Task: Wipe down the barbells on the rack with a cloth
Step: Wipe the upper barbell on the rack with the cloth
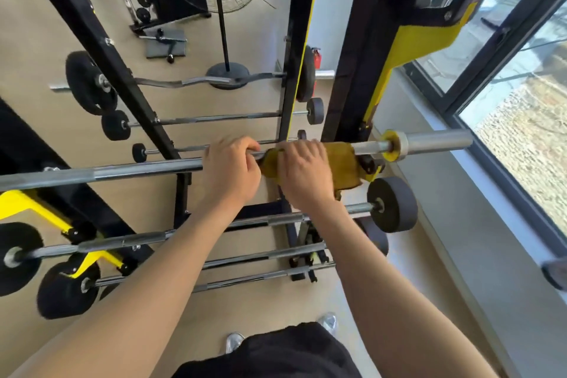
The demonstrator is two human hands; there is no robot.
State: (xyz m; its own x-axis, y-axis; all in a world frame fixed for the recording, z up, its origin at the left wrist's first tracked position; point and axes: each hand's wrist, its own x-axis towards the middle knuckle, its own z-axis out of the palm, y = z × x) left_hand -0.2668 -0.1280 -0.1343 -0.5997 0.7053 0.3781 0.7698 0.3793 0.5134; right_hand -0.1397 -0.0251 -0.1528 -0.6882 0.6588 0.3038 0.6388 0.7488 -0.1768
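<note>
Top barbell [138, 170] lies across the rack [352, 86], long axis running left to right through mid-frame and rising slightly toward the right. Its smooth steel sleeve [435, 141] points at the window [521, 132] at right, beyond a yellow collar [389, 147]; its left end runs off the left edge of the frame. Person's left hand [230, 170] is curled round the bare shaft at frame centre, knuckles up. Right hand [303, 173] sits just beside it, to the right, fingers clasped over a mustard-brown cloth [342, 163]. The cloth is wrapped about the shaft between that hand and the collar, a fold hanging below the bar. The hands are close together, almost touching, both clamped on the same bar. Rack uprights are black with yellow brackets [420, 40]. Below, in the lower half of the frame, further barbells [276, 219] lie on lower tiers, all roughly parallel to the top one; one carries a grey disc [394, 204] at its right end. Tan floor [260, 307] beneath. At bottom centre, black shorts [276, 353] and two pale shoes [234, 342].
</note>
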